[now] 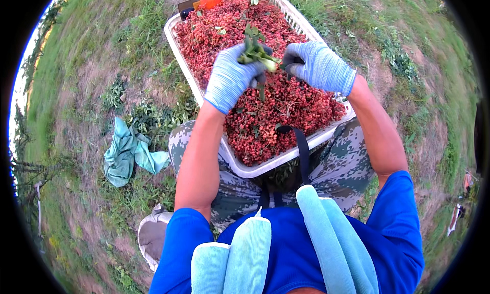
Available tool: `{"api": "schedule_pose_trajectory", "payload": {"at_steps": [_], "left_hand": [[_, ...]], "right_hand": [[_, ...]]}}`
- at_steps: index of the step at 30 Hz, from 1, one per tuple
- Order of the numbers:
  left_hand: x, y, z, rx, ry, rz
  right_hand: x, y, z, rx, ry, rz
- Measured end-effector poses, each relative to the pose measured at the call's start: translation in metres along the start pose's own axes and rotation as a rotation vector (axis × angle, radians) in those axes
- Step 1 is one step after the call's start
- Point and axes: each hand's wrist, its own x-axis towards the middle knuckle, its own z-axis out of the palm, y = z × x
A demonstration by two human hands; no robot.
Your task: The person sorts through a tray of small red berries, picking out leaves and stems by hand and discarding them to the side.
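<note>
In a blue-and-white knit glove with dark fingertips, my left hand (pixel 235 70) grips a small bunch of green leaves (pixel 254 50) above the crate. My right hand (pixel 317 66), gloved alike, is just right of the leaves with its fingers curled in; whether anything is between them is hidden. Below both hands, a white plastic crate (pixel 245 172) is heaped with clusters of small red berries (pixel 264 131) that look like Sichuan peppercorns. A few leaves and stems lie among the berries. The crate's near end sits between my knees.
An orange object (pixel 210 1) and a dark one rest at the crate's far left corner. A black strap (pixel 302 152) hangs over the near rim. Crumpled green cloth (pixel 126 154) and a whitish sack or container (pixel 155 232) lie left on grassy ground (pixel 88 140), near picked leaves (pixel 153 116).
</note>
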Motion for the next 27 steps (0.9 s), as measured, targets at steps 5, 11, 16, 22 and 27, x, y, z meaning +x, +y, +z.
{"api": "schedule_pose_trajectory", "payload": {"at_steps": [5,11,16,22,27], "left_hand": [[0.007,-0.024,0.014,0.347,-0.018,0.157],[-0.006,0.005,0.018,-0.110,0.109,-0.088],[0.002,-0.009,0.009,-0.377,0.057,-0.095],[0.003,-0.015,0.013,-0.429,0.100,-0.031],[-0.007,-0.005,0.017,-0.461,0.188,0.090]], "right_hand": [[0.001,0.004,0.004,0.118,0.091,-0.052],[0.001,-0.003,-0.004,0.531,0.136,0.069],[0.003,0.001,0.013,0.281,0.131,-0.081],[0.006,-0.006,0.016,0.578,0.160,0.070],[0.010,-0.011,0.017,0.805,0.224,0.095]]}}
